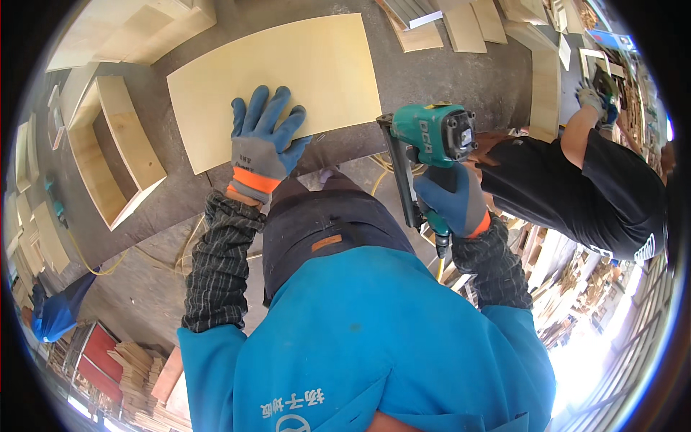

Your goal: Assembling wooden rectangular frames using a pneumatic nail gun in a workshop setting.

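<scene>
Blue jacket (pixel 374 345) nearest. Beyond it, left hand (pixel 263 140) pressed flat, fingers spread, on pale plywood panel (pixel 277 79) lying on far grey workbench (pixel 446 79). Right hand (pixel 450 198) clenched around teal nail gun (pixel 428 140). Panel probably light, stiff, smooth; best gripped by edges.

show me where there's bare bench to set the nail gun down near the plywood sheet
Bare grey bench lies right of the plywood sheet, between it and the upright board. A second patch sits between the sheet's near edge and the open wooden box. The far edge is crowded with cut boards. The left hand presses the sheet; the right hand grips the nail gun.
</scene>
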`<control>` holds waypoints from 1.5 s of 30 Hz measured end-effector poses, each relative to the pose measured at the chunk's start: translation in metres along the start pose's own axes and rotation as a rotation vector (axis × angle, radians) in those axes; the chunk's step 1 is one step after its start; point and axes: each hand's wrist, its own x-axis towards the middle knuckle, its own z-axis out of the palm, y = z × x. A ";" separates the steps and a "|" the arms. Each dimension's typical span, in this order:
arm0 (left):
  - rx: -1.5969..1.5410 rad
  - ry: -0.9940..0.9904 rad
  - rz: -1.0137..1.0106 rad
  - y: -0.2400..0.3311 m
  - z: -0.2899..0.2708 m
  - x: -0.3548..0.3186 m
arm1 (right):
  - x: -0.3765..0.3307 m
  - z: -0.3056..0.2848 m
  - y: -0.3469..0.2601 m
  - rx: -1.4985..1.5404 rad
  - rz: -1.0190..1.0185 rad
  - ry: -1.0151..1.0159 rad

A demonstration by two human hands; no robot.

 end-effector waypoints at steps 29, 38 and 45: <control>0.075 -0.197 -0.087 -0.001 0.000 -0.003 | -0.053 0.032 -0.017 0.115 -0.070 0.175; -0.182 -0.069 -0.304 -0.104 -0.106 -0.091 | -0.051 0.113 -0.029 0.113 -0.066 0.169; -0.495 -0.094 -0.260 -0.140 -0.086 -0.120 | -0.034 0.173 -0.054 0.002 -0.026 -0.102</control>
